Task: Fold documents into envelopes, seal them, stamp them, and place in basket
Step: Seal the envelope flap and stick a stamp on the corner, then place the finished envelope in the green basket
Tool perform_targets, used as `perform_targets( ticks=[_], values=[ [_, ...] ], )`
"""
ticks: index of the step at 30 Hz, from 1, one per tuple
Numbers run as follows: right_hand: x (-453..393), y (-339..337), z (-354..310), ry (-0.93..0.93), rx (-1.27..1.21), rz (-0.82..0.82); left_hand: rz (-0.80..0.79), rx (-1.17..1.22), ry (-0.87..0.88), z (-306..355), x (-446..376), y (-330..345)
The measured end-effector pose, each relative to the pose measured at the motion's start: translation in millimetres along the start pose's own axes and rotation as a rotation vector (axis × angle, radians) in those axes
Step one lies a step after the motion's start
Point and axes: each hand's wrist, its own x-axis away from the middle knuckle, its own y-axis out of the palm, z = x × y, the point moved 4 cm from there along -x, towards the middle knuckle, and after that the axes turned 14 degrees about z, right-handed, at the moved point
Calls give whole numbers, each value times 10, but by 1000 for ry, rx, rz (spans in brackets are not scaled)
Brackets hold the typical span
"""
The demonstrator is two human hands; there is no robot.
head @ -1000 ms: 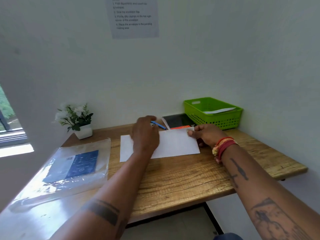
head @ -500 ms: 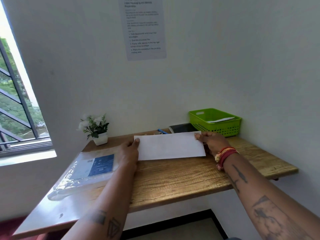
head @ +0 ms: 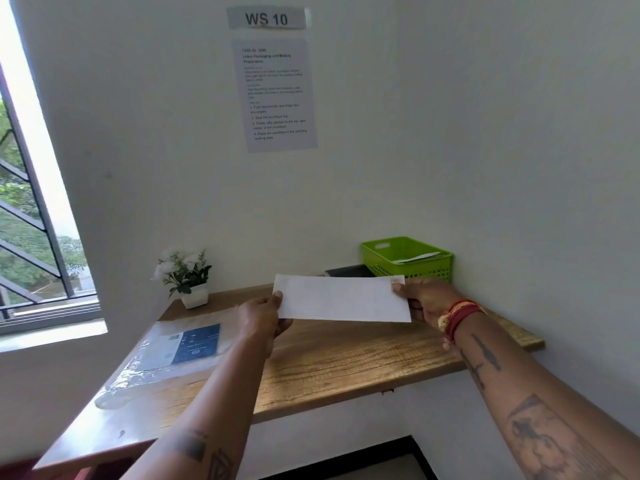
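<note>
A grey sign on the wall reads "WS 10" in bold black letters. Below it hangs a printed sheet with a numbered list; most of its small type is blurred, though "Fold documents and insert into envelopes" and "Seal the envelope flap" can be made out.

A plain white envelope, long and rectangular, is held up in the air above the surface, its flat face toward the camera. The left hand pinches its left edge, thumb on the front. The right hand pinches the top right corner, thumb on the front; red and orange threads circle that wrist.

The surface is a wood-grain shelf-like slab set into a corner of white walls. At its back right corner stands a green plastic basket with perforated sides, a white paper lying inside. A dark flat object lies just beside the basket. At back left stands a small white pot of white flowers. A clear plastic sleeve holding a blue printed card lies at left. A barred window shows greenery outside.
</note>
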Motion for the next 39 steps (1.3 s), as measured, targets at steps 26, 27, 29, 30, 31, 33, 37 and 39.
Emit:
perform_targets(
  ticks=[26,27,29,30,31,33,37,39],
  values=[
    [-530,-582,-603,53,-386,449,-349,51,-83,-40,465,2004],
    [-569,-512,-606,74,-410,429,-344,44,-86,-57,415,2022],
    [-647,-404,-621,110,-433,370,-344,27,-92,-58,341,2026],
    [-694,-366,-630,118,-435,351,-347,22,-94,-49,304,2020],
    [-732,-340,-643,121,-432,338,-352,19,-95,-44,267,2020],
    [-768,-314,-667,132,-414,322,-356,1,-96,-41,177,2017],
    [-740,-371,-674,166,-324,200,-370,-31,-97,-12,29,2082],
    [-743,-414,-651,185,-294,145,-381,-46,-81,5,-5,2144]
  ],
)
